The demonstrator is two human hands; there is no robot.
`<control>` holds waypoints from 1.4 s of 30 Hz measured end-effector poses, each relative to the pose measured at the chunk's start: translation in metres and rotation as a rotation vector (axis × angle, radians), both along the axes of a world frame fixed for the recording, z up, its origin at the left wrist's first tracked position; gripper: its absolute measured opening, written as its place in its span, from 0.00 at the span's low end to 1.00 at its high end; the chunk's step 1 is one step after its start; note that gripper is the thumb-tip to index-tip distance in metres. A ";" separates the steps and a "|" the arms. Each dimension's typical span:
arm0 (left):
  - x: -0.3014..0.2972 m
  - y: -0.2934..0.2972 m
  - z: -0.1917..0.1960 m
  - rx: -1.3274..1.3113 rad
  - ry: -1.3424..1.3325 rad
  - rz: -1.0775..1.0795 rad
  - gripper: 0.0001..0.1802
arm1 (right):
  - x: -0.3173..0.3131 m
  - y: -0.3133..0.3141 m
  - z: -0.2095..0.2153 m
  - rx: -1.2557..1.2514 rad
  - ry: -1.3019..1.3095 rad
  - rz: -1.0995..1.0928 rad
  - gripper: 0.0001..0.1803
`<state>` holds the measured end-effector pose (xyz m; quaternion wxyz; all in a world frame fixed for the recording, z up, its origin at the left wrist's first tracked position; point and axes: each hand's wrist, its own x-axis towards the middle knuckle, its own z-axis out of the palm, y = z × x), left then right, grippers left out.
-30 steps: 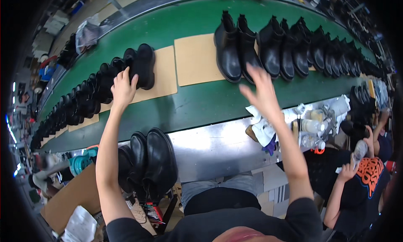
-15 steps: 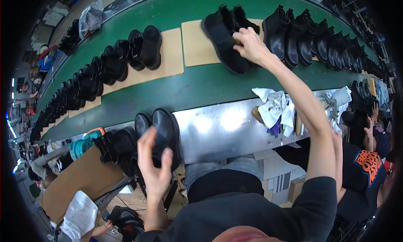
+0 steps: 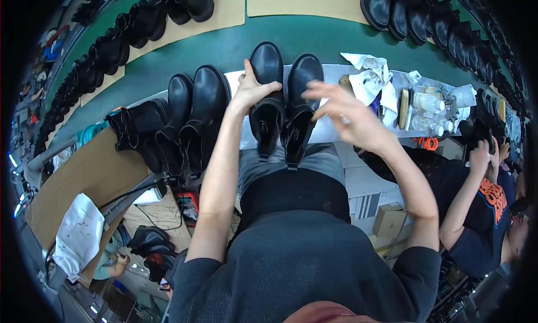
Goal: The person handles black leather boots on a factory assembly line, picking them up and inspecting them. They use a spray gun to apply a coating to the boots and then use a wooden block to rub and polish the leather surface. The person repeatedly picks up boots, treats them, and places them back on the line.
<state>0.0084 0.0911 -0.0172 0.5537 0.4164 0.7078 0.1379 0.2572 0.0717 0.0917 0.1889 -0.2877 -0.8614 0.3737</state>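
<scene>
A pair of black ankle boots stands in front of me on the metal ledge [image 3: 330,133], toes pointing away. My left hand [image 3: 251,92] grips the left boot [image 3: 267,62], its thumb across the instep and a finger along the outer side. Beside the right boot [image 3: 304,79] is my right hand [image 3: 350,118], fingers spread and slightly blurred, holding nothing. Whether its fingertips touch the boot I cannot tell. Left of my left hand stands another black pair [image 3: 208,101], with more black boots [image 3: 140,121] next to it.
Rows of black boots [image 3: 392,9] stand on tan boards [image 3: 305,3] across the green belt [image 3: 224,51]. White rags [image 3: 370,76] and clear plastic bottles [image 3: 428,101] lie right on the ledge. A co-worker [image 3: 476,211] works at my right. Brown cardboard [image 3: 84,177] is at left.
The pair of boots at my right hand has come from the far tan board to the ledge before me. My left hand has moved right, from the other pair onto this pair's left boot.
</scene>
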 end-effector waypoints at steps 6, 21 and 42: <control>0.011 -0.036 -0.002 0.011 -0.183 0.444 0.55 | 0.048 -0.043 -0.113 -0.747 0.035 -0.835 0.26; 0.022 -0.080 0.082 0.167 -0.583 0.385 0.49 | 0.025 -0.053 -0.153 -1.515 0.985 -0.725 0.38; 0.126 -0.056 0.036 -0.084 -1.279 0.392 0.43 | 0.065 -0.057 -0.015 -0.388 0.220 -1.060 0.37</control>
